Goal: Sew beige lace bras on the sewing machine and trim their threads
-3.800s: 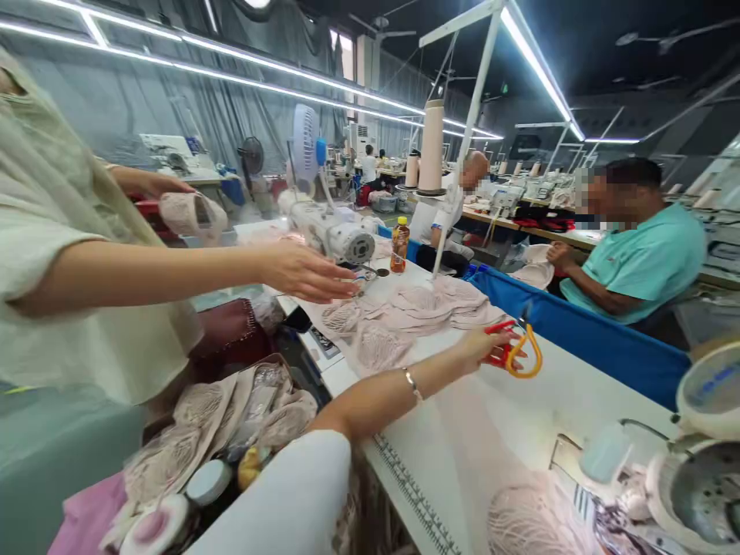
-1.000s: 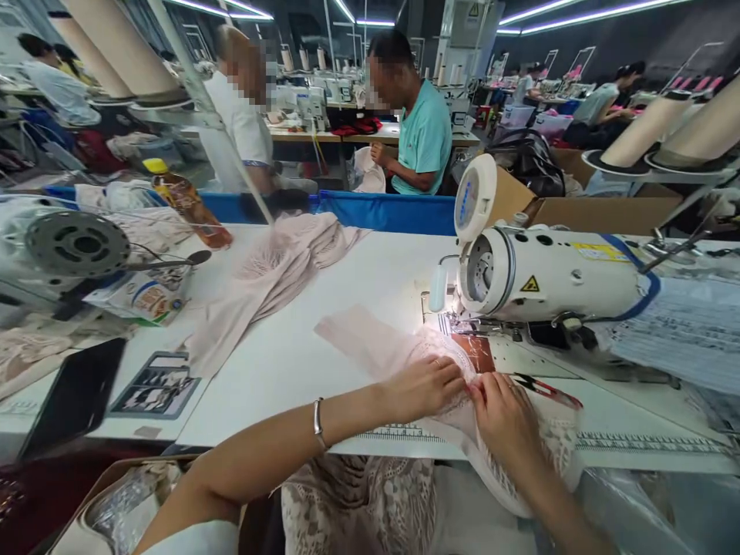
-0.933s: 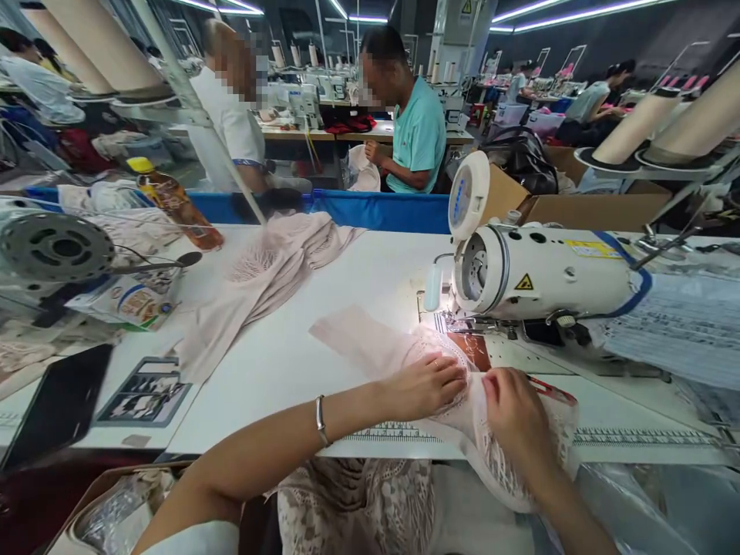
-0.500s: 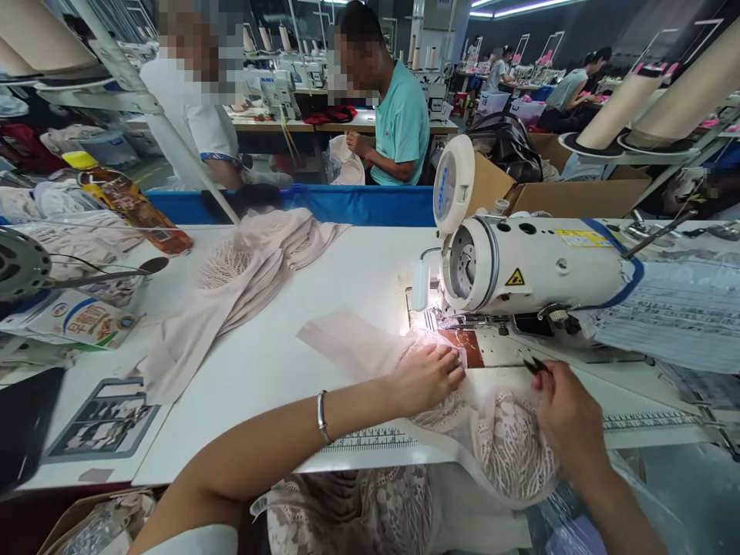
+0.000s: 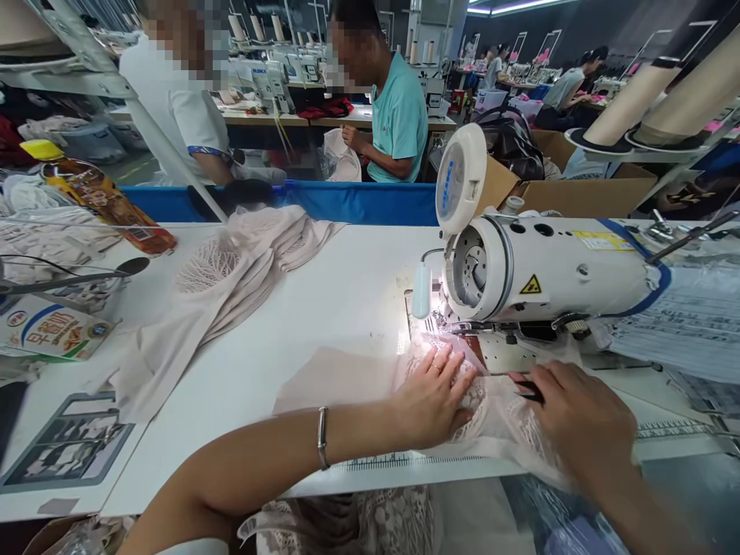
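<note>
Left hand [image 5: 436, 393] lies flat, fingers spread, pressing the one lace piece [image 5: 491, 405]. Right hand [image 5: 578, 420] is pinched shut on a dark snipper [image 5: 529, 389] beside one sewing machine [image 5: 549, 266].

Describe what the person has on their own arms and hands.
The left hand has a ring on one finger, and a thin silver bangle circles that wrist. A white short sleeve shows at the upper arm. The right hand and forearm are bare, with no jewellery visible.

Head view, close, looking down at table [image 5: 324, 293]
</note>
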Available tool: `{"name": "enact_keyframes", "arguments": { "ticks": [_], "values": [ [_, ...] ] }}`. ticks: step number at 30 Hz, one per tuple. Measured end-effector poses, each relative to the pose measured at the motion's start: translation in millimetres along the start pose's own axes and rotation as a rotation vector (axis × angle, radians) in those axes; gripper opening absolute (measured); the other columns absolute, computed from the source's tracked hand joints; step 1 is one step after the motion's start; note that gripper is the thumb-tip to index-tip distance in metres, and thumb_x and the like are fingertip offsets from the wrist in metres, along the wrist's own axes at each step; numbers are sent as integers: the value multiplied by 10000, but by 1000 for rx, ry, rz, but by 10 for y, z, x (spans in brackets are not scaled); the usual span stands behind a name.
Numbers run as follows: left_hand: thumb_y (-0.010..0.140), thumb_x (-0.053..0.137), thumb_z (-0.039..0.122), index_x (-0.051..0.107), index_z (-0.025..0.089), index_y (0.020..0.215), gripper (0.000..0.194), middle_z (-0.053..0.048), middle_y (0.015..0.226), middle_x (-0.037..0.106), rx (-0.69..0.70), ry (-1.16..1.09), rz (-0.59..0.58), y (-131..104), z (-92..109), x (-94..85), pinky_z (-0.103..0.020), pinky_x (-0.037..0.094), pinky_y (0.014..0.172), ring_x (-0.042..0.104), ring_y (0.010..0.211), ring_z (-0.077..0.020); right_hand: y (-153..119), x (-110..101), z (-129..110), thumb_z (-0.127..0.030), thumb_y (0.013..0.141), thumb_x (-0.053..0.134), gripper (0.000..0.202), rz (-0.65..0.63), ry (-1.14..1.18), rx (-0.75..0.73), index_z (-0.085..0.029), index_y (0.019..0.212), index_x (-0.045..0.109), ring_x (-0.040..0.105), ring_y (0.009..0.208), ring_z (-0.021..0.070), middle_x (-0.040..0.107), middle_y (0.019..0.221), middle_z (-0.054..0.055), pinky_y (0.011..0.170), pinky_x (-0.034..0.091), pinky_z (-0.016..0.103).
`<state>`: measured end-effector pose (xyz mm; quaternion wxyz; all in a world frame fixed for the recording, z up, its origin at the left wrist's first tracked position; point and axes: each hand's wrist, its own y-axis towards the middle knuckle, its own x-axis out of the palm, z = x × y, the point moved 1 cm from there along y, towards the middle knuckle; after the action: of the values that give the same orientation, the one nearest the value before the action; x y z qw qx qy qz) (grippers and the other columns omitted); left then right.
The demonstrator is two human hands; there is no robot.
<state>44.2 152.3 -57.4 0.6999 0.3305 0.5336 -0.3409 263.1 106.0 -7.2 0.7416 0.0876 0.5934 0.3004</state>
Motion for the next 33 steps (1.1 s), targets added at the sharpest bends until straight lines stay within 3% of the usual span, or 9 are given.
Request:
{"name": "enact_keyframes", "arguments": {
  "ticks": [3,5,8,11,13,15,20,28,33],
  "values": [
    [1031,384,534,362,46,1515,688,-189,1588,383,85,-60,13,-17,-101,-11,-501,265,1224,294,1501,-355,263,195,-92,-139,861,517,126,-199,167,61,-223,825,603,604,651,186,682,761,41,557,338,288],
    [1034,422,473,467,39,1432,591,-187,1531,470,183,-110,26,-27,-225,-45,-478,282,1231,372,1465,-322,380,424,-208,-206,867,538,78,-278,346,175,-237,856,608,589,576,173,679,703,3,522,325,270],
    [1041,428,268,602,99,1245,316,-146,1391,618,307,-203,40,-9,-402,-108,-407,362,1198,491,1382,-243,461,729,-357,-310,857,569,93,-220,516,312,-241,808,608,575,553,166,667,677,-5,517,325,259],
    [1003,412,103,620,136,1089,227,-106,1187,702,131,-228,56,57,-458,-129,-321,539,959,636,1153,-191,464,867,-425,-281,841,548,134,-150,529,354,-240,722,593,583,595,174,680,713,18,538,322,265],
    [985,447,109,615,127,1033,175,-110,1108,698,-64,-120,91,92,-408,-102,-321,563,813,665,1004,-203,451,874,-438,-259,833,538,125,-133,534,356,-238,726,599,597,624,182,689,733,29,557,336,268],
    [997,495,206,621,81,1102,206,-160,1183,679,-130,62,145,95,-311,-48,-367,551,842,657,1045,-251,439,849,-443,-259,828,542,118,-119,548,353,-236,722,586,598,629,181,684,730,29,568,351,267],
    [1044,439,403,589,-56,1288,541,-259,1355,613,-38,400,245,-2,-141,75,-449,397,1105,546,1313,-333,420,785,-483,-265,836,534,138,-107,586,336,-241,701,515,545,550,152,634,659,-8,550,366,250],
    [1042,424,295,655,-46,1199,441,-235,1236,692,89,482,338,-24,-171,72,-430,385,1072,638,1185,-309,367,766,-549,-245,880,499,108,-54,631,285,-251,773,507,449,418,133,465,500,-76,492,345,233],
    [1015,449,221,701,24,1065,324,-180,1031,755,135,456,330,-36,-191,68,-433,348,1106,682,1023,-266,375,734,-560,-264,908,492,153,-44,621,258,-250,756,490,436,417,127,473,514,-73,498,348,231]
  ]
}}
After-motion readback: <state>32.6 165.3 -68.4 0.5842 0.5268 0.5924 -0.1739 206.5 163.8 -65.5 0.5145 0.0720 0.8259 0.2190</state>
